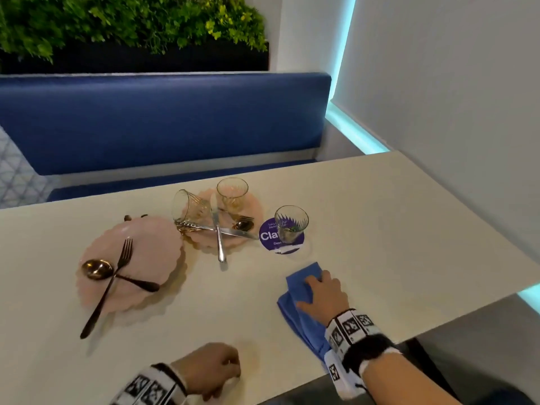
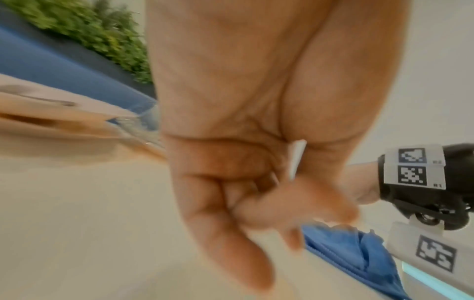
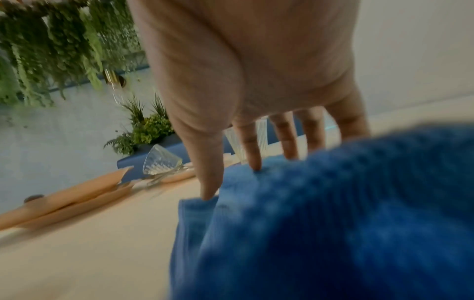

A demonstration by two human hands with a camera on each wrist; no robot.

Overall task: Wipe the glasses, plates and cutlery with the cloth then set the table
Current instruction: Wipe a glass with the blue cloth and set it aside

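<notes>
A stack of pink scalloped plates (image 1: 146, 247) lies at the table's left, with a dark fork (image 1: 114, 276) and a spoon (image 1: 98, 268) crossed on it. Behind it, a second pink plate (image 1: 251, 210) carries a tipped glass (image 1: 190, 207), an upright glass (image 1: 232, 192), crossed knives (image 1: 217, 229) and more cutlery. A third glass (image 1: 291, 225) stands on a purple coaster (image 1: 268, 236). My right hand (image 1: 315, 285) rests with straight fingers on the crumpled blue cloth (image 1: 304, 314) (image 3: 333, 213). My left hand (image 1: 228, 375) (image 2: 256, 203) sits near the front edge, fingers curled, holding nothing.
A cream table (image 1: 380, 214) runs to a white wall (image 1: 438, 83) on the right. A blue bench (image 1: 163, 121) stands behind it, with green plants (image 1: 131, 21) above. Part of the cloth hangs over the table's front edge.
</notes>
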